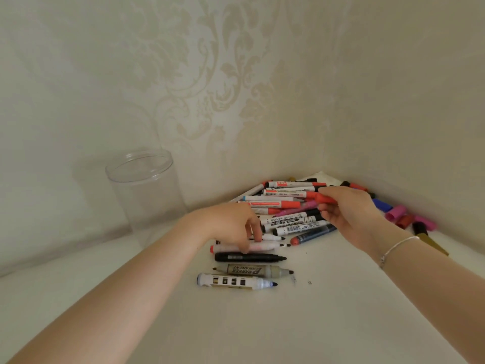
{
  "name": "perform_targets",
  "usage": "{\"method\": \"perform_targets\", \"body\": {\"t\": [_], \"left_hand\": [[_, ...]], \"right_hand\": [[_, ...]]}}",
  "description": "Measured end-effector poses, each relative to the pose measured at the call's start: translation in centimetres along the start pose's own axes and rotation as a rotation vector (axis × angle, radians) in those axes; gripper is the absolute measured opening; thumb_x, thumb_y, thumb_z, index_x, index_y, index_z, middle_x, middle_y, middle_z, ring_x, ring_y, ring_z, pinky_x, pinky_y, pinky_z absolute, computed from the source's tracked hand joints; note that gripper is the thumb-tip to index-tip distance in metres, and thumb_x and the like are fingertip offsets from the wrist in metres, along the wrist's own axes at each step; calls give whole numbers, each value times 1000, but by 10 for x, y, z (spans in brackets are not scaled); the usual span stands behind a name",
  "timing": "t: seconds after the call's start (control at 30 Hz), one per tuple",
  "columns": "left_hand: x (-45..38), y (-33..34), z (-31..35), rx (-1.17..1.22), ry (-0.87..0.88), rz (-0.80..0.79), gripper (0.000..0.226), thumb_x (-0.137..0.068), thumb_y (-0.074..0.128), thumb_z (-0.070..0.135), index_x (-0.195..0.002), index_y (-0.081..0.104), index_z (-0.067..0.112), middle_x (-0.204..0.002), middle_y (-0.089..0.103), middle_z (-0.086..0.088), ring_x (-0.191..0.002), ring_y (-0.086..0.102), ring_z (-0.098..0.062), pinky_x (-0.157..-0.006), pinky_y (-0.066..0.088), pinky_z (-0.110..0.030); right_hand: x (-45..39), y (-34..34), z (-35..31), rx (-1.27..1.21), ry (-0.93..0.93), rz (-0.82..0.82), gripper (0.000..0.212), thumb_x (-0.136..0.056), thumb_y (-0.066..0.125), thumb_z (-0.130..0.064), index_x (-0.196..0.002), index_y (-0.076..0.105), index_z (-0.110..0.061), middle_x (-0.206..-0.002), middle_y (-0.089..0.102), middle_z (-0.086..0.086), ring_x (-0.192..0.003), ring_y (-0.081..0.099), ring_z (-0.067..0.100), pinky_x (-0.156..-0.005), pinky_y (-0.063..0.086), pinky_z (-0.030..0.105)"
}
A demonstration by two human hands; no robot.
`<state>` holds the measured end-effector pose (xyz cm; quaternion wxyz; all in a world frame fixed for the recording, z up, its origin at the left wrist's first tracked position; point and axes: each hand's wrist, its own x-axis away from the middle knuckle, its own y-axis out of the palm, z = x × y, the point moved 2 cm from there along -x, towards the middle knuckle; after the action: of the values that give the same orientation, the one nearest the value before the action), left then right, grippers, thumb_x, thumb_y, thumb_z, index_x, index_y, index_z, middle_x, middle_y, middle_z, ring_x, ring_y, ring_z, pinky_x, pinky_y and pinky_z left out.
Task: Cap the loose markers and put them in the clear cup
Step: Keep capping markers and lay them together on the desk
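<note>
A tall clear cup (147,195) stands at the left near the wall, with nothing visible inside. A heap of markers (286,206) lies in the corner. Several uncapped markers lie in a row in front: a white one with a red end (258,247), a black one (249,257), a grey permanent marker (252,270) and a white blue-tipped one (236,281). My left hand (233,227) reaches down with curled fingers onto the white red-ended marker. My right hand (349,214) pinches a red cap (325,198) above the heap.
Loose caps (399,214) in pink, blue, red and black lie along the right wall, with a gold one (430,243) behind my right wrist. The white tabletop (262,324) stretches toward me. Patterned walls close the corner behind and at the right.
</note>
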<state>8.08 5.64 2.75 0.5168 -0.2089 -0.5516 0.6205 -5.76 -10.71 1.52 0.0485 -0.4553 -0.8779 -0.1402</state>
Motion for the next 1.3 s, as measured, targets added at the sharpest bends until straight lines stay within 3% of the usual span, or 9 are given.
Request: {"method": "perform_targets", "body": {"t": [0.1, 0.2, 0.37, 0.57, 0.67, 0.77, 0.97, 1.13, 1.3], "left_hand": [[1, 0, -3, 49, 21, 47, 22, -80, 72, 18, -98, 69, 29, -90, 62, 14, -88, 61, -8, -79, 50, -25], [-3, -9, -7, 81, 14, 222, 25, -88, 58, 9, -103, 70, 24, -93, 61, 11, -87, 58, -7, -79, 47, -19], [-19, -17, -18, 1, -68, 341, 44, -87, 43, -3, -123, 61, 14, -122, 59, -6, -107, 57, -19, -90, 47, -27], [-40, -13, -25, -36, -60, 363, 31, -90, 51, 5, -115, 65, 16, -117, 65, -5, -104, 61, -20, -92, 50, -35], [-48, -9, -26, -106, -50, 425, 24, -91, 52, 12, -110, 66, 16, -109, 65, -3, -97, 61, -19, -85, 51, -36], [-52, -9, -22, -183, 11, 543, 19, -91, 54, 18, -109, 61, 18, -105, 57, 0, -96, 55, -17, -72, 41, -28], [-66, -4, -6, -268, 149, 504, 28, -92, 55, 28, -118, 57, 18, -113, 57, 0, -102, 54, -19, -82, 49, -34], [-74, -6, -5, -253, 164, 527, 26, -91, 56, 28, -116, 58, 20, -114, 54, 1, -105, 51, -18, -76, 41, -30], [-69, -7, -5, -348, 164, 607, 10, -92, 52, 28, -96, 55, 20, -103, 57, 3, -91, 56, -18, -64, 37, -28]], "right_hand": [[-2, 6, 2, 15, -8, -4, 5, -90, 59, -6, -92, 63, -6, -76, 63, 6, -60, 54, 10, -59, 49, 23], [-5, 11, 4, 19, -13, -5, 5, -89, 59, -5, -92, 63, -5, -76, 62, 6, -61, 54, 11, -59, 48, 23], [-13, 20, 5, -20, -6, -17, 14, -88, 60, -3, -101, 62, -1, -81, 64, 9, -66, 59, 13, -61, 49, 23], [-24, 25, 4, -79, 20, -16, 20, -86, 58, 3, -106, 61, 2, -99, 66, 17, -83, 63, 21, -69, 54, 25], [-30, 21, 4, -94, 14, 26, 18, -86, 55, 6, -102, 62, 2, -91, 66, 15, -78, 62, 20, -69, 55, 24], [-38, 14, 3, -105, -20, 111, 13, -86, 54, 5, -93, 63, -1, -82, 65, 12, -72, 61, 17, -72, 55, 25], [-51, 8, 2, -54, -37, 202, 13, -86, 53, 2, -81, 63, -5, -72, 61, 8, -62, 55, 15, -66, 49, 25], [-54, 8, 5, 6, -51, 197, 14, -85, 53, 2, -86, 64, -5, -74, 64, 8, -65, 56, 15, -66, 49, 26], [-55, 8, 6, 15, -58, 177, 15, -85, 53, 1, -93, 66, -2, -78, 65, 11, -69, 57, 17, -68, 49, 27]]}}
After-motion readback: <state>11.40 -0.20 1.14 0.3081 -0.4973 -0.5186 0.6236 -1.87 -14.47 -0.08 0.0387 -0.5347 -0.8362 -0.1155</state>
